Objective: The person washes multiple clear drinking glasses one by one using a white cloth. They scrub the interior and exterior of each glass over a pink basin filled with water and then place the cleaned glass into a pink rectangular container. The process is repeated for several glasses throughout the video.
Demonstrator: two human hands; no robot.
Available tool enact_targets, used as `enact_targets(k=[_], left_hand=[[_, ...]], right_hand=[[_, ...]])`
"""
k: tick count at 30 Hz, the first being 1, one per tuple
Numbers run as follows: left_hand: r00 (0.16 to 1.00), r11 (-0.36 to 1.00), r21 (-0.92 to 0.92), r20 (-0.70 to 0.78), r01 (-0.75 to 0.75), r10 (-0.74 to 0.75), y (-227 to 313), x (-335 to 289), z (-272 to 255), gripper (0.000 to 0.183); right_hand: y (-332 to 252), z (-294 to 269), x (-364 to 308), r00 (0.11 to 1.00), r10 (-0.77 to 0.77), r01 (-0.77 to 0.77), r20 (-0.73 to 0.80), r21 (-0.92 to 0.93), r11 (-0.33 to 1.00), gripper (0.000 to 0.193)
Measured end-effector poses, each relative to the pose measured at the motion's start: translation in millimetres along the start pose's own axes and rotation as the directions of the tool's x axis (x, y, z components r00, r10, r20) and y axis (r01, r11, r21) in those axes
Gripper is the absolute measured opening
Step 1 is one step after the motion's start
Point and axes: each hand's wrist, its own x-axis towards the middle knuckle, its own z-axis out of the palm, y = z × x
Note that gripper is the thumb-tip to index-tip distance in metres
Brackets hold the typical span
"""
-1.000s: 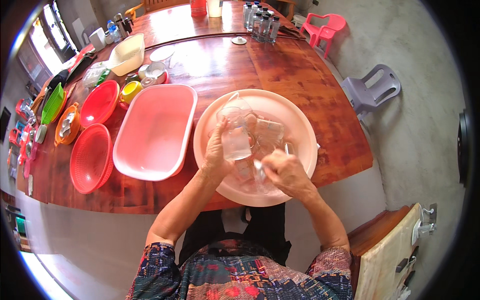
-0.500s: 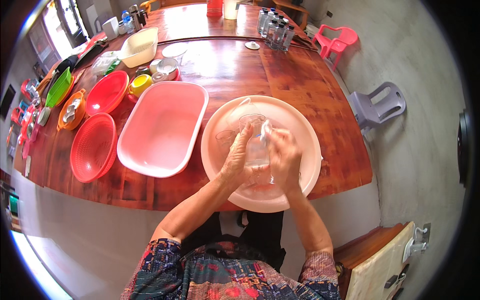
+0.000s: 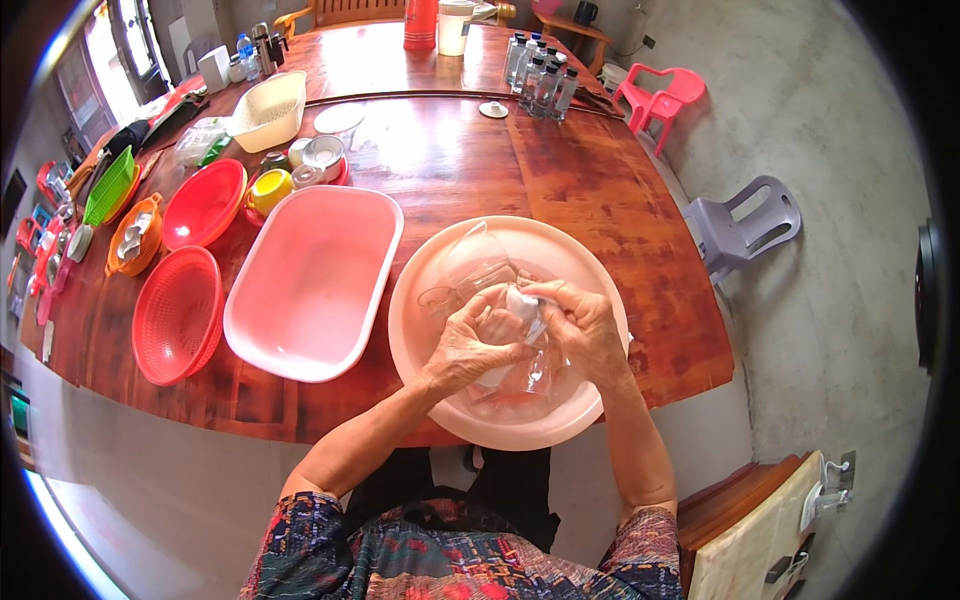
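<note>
A wide pale-pink round basin [image 3: 408,375] stands at the table edge in front of me, with several clear glasses in it. My left hand [image 3: 468,348] curls round a clear drinking glass [image 3: 500,327], which is tilted and partly hidden by the fingers. My right hand [image 3: 588,332] pinches a small white cloth [image 3: 520,302] against the glass's upper end. Both hands are close together over the basin. Another clear glass [image 3: 438,298] lies beside my left fingers, and a further one [image 3: 538,375] shows below the hands.
Left of the basin sits a pink rectangular tub [image 3: 310,290]. Beyond it are a red colander [image 3: 178,318], a red bowl [image 3: 205,205], an orange basket [image 3: 135,240] and a yellow cup [image 3: 270,188]. Bottles with dark caps [image 3: 540,85] stand far right, near a grey chair [image 3: 735,230].
The glass was upright between my hands; now it is tilted and lower in my left hand. My right hand and the cloth have shifted to its upper end. The whole view has shifted slightly.
</note>
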Motion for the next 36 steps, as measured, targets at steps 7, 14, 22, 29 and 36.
enact_targets(k=[7, 14, 22, 29, 36], left_hand=[[0.938, 0.731, 0.588, 0.207, -0.347, 0.278, 15, -3, -10, 0.070], [0.913, 0.433, 0.830, 0.206, -0.353, 0.351, 21, -13, 6, 0.059], [0.791, 0.102, 0.920, 0.265, -0.379, 0.551, 14, -11, 4, 0.053], [0.799, 0.121, 0.922, 0.246, -0.367, 0.549, 9, -9, -3, 0.051], [0.747, 0.031, 0.895, 0.352, -0.445, 0.563, 16, -22, 2, 0.053]], right_hand=[[-1, -38, -10, 0.863, -0.283, 0.424, 0.418, -0.297, 0.855, 0.022], [4, -16, -18, 0.956, -0.067, 0.113, 0.286, -0.147, 0.983, 0.014], [19, 11, -26, 0.912, 0.402, -0.212, -0.085, 0.742, 0.636, 0.020], [-12, 21, -40, 0.794, -0.545, 0.428, -0.268, -0.389, 0.816, 0.030], [-8, 11, -9, 0.908, -0.399, 0.375, 0.130, -0.676, 0.635, 0.019]])
